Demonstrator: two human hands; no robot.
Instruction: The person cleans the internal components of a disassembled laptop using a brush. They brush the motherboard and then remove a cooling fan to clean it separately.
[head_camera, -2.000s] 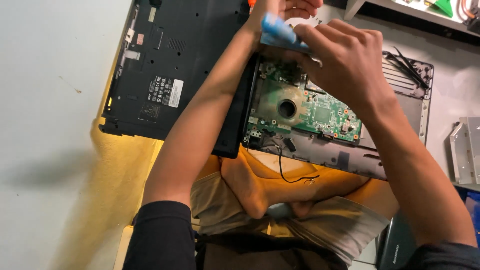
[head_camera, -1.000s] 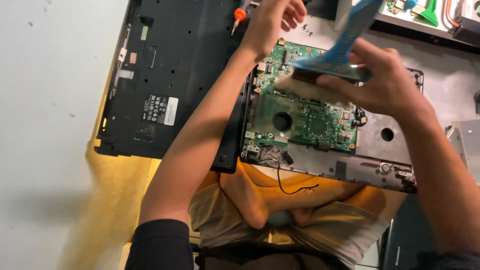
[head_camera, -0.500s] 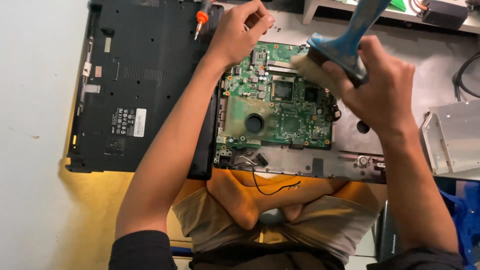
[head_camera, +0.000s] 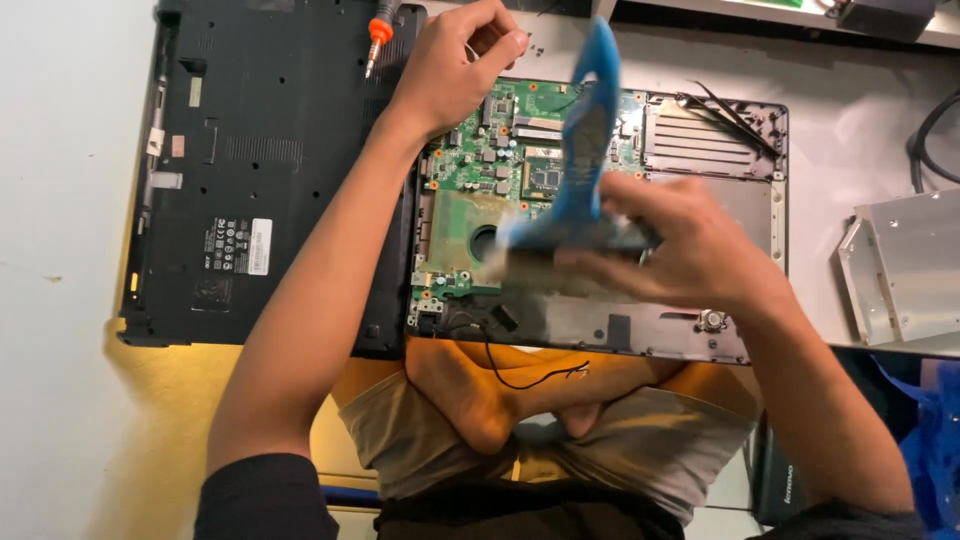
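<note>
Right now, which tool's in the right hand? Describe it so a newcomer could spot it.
Start at the green board in the open laptop. Above its lower right, the right hand grips a brush. It has a blue handle pointing up, unlike the orange-tipped screwdriver lying on the black cover.

One brush (head_camera: 585, 150), one screwdriver (head_camera: 378, 30), one motherboard (head_camera: 480, 170)

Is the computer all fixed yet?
Not yet. The black bottom cover is already off, lying beside the open laptop. The right hand holds a blue brush over the green circuit board; the left hand steadies its top edge. The cover isn't back on.
</note>
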